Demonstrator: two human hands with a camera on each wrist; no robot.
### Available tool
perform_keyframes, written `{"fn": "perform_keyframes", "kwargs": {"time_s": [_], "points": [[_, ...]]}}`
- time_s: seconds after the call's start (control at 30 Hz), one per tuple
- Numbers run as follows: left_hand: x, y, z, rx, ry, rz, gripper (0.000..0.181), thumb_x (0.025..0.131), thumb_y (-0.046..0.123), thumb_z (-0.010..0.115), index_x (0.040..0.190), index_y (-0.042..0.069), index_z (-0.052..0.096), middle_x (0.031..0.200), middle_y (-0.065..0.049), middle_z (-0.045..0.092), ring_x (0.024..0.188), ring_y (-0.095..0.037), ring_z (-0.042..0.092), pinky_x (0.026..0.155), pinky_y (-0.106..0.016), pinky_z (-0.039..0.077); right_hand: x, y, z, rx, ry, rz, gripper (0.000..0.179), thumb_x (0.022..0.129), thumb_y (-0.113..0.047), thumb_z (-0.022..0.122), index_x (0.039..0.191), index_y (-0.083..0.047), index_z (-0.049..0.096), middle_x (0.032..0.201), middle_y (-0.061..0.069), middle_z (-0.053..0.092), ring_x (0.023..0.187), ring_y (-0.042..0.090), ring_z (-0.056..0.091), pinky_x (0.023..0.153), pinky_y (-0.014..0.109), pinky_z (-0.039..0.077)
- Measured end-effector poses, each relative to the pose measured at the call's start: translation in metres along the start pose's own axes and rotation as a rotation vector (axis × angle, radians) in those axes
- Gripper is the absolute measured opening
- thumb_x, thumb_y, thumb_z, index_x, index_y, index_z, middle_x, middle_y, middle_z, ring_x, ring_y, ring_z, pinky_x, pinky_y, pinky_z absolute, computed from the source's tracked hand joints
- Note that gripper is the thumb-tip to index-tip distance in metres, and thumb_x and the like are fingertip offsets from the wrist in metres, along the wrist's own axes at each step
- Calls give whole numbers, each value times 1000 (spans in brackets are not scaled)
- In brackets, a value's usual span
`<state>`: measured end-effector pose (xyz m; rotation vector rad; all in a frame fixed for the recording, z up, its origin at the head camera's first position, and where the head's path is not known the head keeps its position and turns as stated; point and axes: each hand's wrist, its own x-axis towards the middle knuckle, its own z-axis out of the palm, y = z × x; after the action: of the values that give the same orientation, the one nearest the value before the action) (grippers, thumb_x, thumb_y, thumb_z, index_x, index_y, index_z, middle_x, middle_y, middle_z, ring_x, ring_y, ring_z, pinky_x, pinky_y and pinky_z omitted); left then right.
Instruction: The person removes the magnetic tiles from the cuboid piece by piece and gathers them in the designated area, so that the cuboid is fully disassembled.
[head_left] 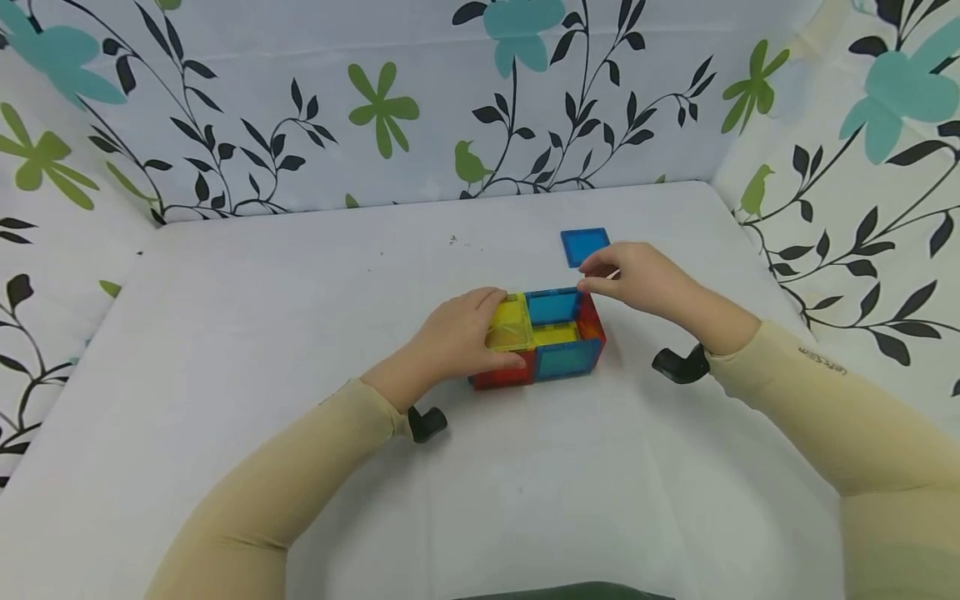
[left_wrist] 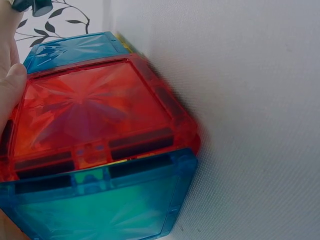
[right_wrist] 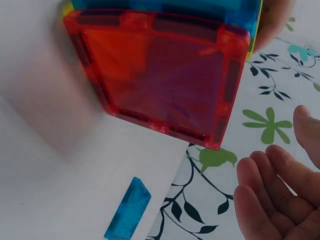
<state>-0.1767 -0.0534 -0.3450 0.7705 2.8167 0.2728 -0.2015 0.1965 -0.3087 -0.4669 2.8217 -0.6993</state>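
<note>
On the white table stands a box of translucent magnetic tiles, with red and blue sides. A yellow tile covers its left half; the right half is uncovered at the top, with yellow at the bottom. My left hand grips the left end, thumb along the front red tile and fingers reaching over the top. By the back right corner is my right hand, fingers loosely bent. The right wrist view shows it apart from the red end tile, with nothing between fingers and thumb.
A loose blue tile lies flat behind the box, just beyond my right fingertips. Patterned cloth with leaves and flowers hangs behind the table and along its sides. A black wrist device juts out under my right cuff.
</note>
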Motion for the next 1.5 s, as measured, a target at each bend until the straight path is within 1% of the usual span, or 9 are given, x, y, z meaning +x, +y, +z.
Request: {"fn": "perform_keyframes", "kwargs": {"time_s": [0.2, 0.33, 0.47, 0.6, 0.77, 1.03, 1.2, 1.37, 1.5], "points": [[1, -1, 0, 12, 10, 9, 94, 72, 67, 55, 142, 11, 27, 145, -4, 33, 131, -21, 33, 108, -41, 30, -8, 0, 4, -1, -12, 12, 39, 88, -30, 59, 117, -5, 59, 113, 14, 60, 107, 28, 54, 88, 44, 48], [1, -1, 1, 22, 19, 13, 94, 72, 68, 55, 142, 11, 27, 145, -4, 33, 131, -21, 33, 108, -42, 30, -11, 0, 7, -15, -13, 20, 39, 88, -30, 59, 117, -4, 58, 112, 15, 60, 106, 29, 53, 88, 45, 48], [2, -2, 3, 27, 15, 4, 95, 72, 69, 54, 142, 11, 27, 145, -4, 33, 131, -22, 33, 108, -42, 31, -13, 0, 11, -13, -26, 46, 40, 87, -29, 60, 118, -2, 57, 111, 16, 61, 106, 30, 54, 87, 44, 49], [1, -2, 3, 32, 13, -7, 96, 71, 71, 52, 142, 10, 27, 145, -5, 33, 131, -22, 32, 107, -42, 31, -12, 1, 17, -3, -45, 67, 43, 87, -28, 60, 120, -1, 56, 111, 17, 62, 104, 29, 56, 85, 43, 50], [0, -2, 2, 38, 20, -16, 97, 72, 71, 51, 142, 10, 27, 145, -5, 33, 130, -22, 33, 106, -42, 32, -11, 2, 22, -8, -70, 73, 49, 87, -31, 59, 123, 2, 52, 112, 18, 62, 101, 30, 58, 84, 43, 51], [1, -2, 3, 27, 12, -23, 97, 71, 71, 51, 142, 10, 26, 145, -5, 33, 131, -22, 32, 106, -43, 32, -11, 2, 26, -13, -110, 95, 62, 87, -35, 58, 131, 6, 41, 118, 22, 58, 106, 34, 56, 87, 45, 49], [1, -2, 4, 29, 16, -25, 97, 71, 70, 51, 142, 10, 26, 145, -5, 33, 131, -22, 32, 106, -43, 32, -11, 1, 27, -7, -118, 100, 62, 87, -34, 57, 131, 7, 40, 118, 24, 57, 106, 35, 55, 86, 45, 50], [0, -2, 3, 30, 16, -23, 96, 72, 70, 51, 142, 10, 26, 145, -5, 33, 131, -22, 32, 106, -42, 32, -13, -1, 30, -5, -113, 102, 58, 87, -32, 58, 128, 8, 44, 115, 24, 58, 103, 34, 56, 83, 43, 51], [0, -2, 4, 25, 10, -23, 97, 72, 70, 51, 142, 10, 26, 145, -5, 32, 131, -21, 32, 107, -42, 32, -13, 0, 32, 4, -113, 116, 55, 88, -31, 57, 124, 9, 48, 111, 23, 60, 90, 28, 60, 77, 39, 53]]}}
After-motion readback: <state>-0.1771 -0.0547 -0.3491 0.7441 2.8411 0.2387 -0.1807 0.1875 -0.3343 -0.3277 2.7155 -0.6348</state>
